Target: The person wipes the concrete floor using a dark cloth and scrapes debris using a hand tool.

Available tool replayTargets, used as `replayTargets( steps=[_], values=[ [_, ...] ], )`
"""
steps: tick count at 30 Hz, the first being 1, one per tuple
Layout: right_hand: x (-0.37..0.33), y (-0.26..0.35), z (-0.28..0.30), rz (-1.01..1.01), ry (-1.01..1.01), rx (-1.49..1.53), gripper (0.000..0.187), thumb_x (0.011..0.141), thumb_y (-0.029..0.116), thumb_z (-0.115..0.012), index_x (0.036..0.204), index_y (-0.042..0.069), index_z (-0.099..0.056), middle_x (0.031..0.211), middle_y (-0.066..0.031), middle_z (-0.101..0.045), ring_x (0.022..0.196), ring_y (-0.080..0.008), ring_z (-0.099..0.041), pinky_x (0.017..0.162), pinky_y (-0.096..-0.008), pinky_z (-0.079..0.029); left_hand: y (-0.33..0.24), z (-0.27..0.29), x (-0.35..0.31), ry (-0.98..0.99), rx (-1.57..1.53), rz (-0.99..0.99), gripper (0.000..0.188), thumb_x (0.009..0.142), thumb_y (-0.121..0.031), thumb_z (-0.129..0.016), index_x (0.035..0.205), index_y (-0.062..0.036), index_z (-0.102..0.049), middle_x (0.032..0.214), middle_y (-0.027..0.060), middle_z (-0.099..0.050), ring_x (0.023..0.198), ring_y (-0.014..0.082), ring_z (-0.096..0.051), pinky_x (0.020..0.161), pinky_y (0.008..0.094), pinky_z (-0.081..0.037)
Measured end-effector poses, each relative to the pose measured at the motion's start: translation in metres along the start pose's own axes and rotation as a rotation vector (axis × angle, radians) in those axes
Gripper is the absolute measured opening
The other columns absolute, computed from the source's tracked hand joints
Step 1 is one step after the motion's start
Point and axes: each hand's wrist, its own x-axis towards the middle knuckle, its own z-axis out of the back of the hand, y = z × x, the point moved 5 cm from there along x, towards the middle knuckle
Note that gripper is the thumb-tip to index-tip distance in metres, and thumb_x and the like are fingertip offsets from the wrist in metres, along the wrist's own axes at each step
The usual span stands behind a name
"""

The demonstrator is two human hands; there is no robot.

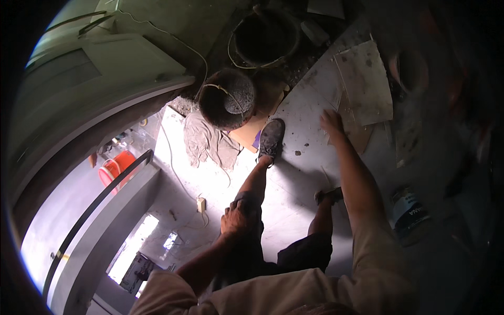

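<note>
My left hand (235,219) rests on my bent left knee, its fingers laid over the dark shorts and holding nothing. My right arm stretches forward over the pale floor. At its end, my right hand (332,124) is low beside a stained, light flat sheet (367,84) and a brown cardboard piece (360,137). The fingers of that hand look loosely apart with nothing visible in them; its underside is hidden, and I cannot tell whether it touches the floor or the cardboard.
A dirty bucket with a wire handle (227,100) stands ahead of my shoe (272,137), and a larger dark bucket (266,37) is behind it. A crumpled cloth (206,139), a cable with a white socket block (201,205) and a red bucket (124,167) are left. A can (409,212) stands right.
</note>
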Motion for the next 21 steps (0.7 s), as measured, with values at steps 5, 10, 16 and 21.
replayTargets(
  steps=[5,10,16,21],
  values=[
    [0.092,0.200,-0.126,-0.015,-0.014,0.557,0.069,0.091,0.031,-0.069,0.143,0.002,-0.033,0.130,-0.0177,-0.050,0.113,-0.0328,-0.056,0.091,-0.0481,-0.055,0.024,0.023,0.011,0.047,-0.079,0.057,0.063,0.089,-0.050,-0.058,0.138,-0.0113,-0.046,0.135,0.0171,-0.051,0.126,0.0368,-0.049,0.104,0.0483,-0.043],
    [0.106,0.207,-0.131,0.024,-0.147,0.668,0.065,0.088,0.023,-0.070,0.137,-0.004,-0.036,0.128,-0.0188,-0.050,0.111,-0.0337,-0.058,0.086,-0.0462,-0.060,0.024,0.033,0.022,0.035,-0.109,0.012,0.064,0.088,-0.053,-0.059,0.136,-0.0127,-0.048,0.132,0.0159,-0.053,0.125,0.0359,-0.050,0.104,0.0468,-0.043],
    [-0.007,0.064,-0.054,-0.007,-0.415,0.579,0.026,0.081,0.020,-0.074,0.093,0.002,-0.060,0.085,-0.0071,-0.057,0.073,-0.0198,-0.060,0.065,-0.0390,-0.060,-0.004,0.026,0.025,0.119,-0.063,0.037,0.060,0.086,-0.051,-0.059,0.133,-0.0139,-0.052,0.128,0.0168,-0.056,0.122,0.0385,-0.053,0.101,0.0486,-0.045],
    [-0.165,-0.042,0.058,-0.246,-0.420,1.142,0.031,0.089,0.016,-0.062,0.112,-0.004,-0.060,0.103,-0.0157,-0.063,0.090,-0.0271,-0.066,0.076,-0.0420,-0.062,0.078,-0.019,0.102,-0.348,-0.387,-0.460,0.072,0.081,-0.025,-0.077,0.140,-0.0006,-0.045,0.132,0.0181,-0.055,0.120,0.0296,-0.053,0.099,0.0400,-0.045]
  ],
)
